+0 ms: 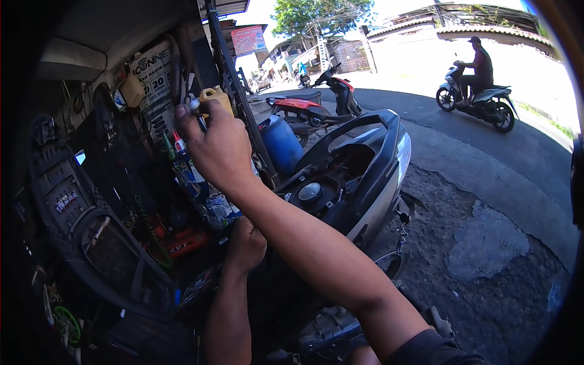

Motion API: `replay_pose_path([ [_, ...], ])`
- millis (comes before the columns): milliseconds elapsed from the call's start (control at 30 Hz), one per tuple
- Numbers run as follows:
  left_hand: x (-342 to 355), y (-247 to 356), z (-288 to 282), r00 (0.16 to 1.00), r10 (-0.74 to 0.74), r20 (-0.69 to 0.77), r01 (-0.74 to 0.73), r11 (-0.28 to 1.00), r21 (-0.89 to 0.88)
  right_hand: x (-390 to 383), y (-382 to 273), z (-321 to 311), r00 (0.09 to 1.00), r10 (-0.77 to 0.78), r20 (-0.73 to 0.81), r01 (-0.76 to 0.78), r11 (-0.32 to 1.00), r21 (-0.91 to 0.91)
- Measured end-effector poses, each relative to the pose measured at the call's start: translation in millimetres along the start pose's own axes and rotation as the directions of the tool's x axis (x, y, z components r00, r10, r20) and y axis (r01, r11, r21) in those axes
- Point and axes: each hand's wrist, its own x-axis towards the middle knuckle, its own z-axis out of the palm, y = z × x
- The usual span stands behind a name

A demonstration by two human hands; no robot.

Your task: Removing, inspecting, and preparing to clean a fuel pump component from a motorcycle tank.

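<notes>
Small pale-tipped object [194, 104], slim and dark lower down, sits raised in the pinch of thumb and fingers of a bare right hand [219, 146]. Lower, the left hand [246, 243] curls nearly closed, partly behind the bare right forearm [304, 240]; from where I stand, I cannot tell whether it holds anything. By appearances, a handling step is in hand beside a partly stripped grey-and-black scooter [372, 210]; the next move calls for a secure pinch.

Within the scooter's open upper bay, a round silvery cap [310, 193] shows. Leftward stands a long, ribbed black plastic panel [58, 173], near a red metal machine [185, 240]. Behind the raised fingers is a yellow plastic jug [222, 100] with a moulded handle; farther, a rounded blue plastic drum [281, 145]. Contents of both are hidden. Beyond, a red-and-black motorbike [301, 103] is parked, and a dark-clad rider [483, 70] crosses the sunlit scene.
</notes>
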Motion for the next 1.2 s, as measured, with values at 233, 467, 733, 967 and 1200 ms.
replay_pose_path([
  [233,-2,-11,4,0.981,-0.191,-0.022,0.191,0.982,0.010,30,43,-4,0.639,0.353,0.683,-0.686,0.664,0.298],
  [467,4,-6,12,0.989,-0.107,-0.106,0.116,0.990,0.084,-3,40,0,0.997,-0.023,0.074,0.010,0.987,0.162],
  [733,6,-2,19,0.984,0.013,-0.175,0.040,0.954,0.297,-5,33,-9,0.980,0.135,0.144,-0.164,0.963,0.215],
  [967,-6,-14,-2,0.950,-0.312,0.029,0.309,0.918,-0.250,-4,40,-14,0.982,0.098,0.163,-0.135,0.964,0.231],
  [1200,0,-7,17,0.975,-0.137,-0.176,0.167,0.971,0.171,-7,41,-15,0.975,0.019,0.220,-0.039,0.995,0.087],
])
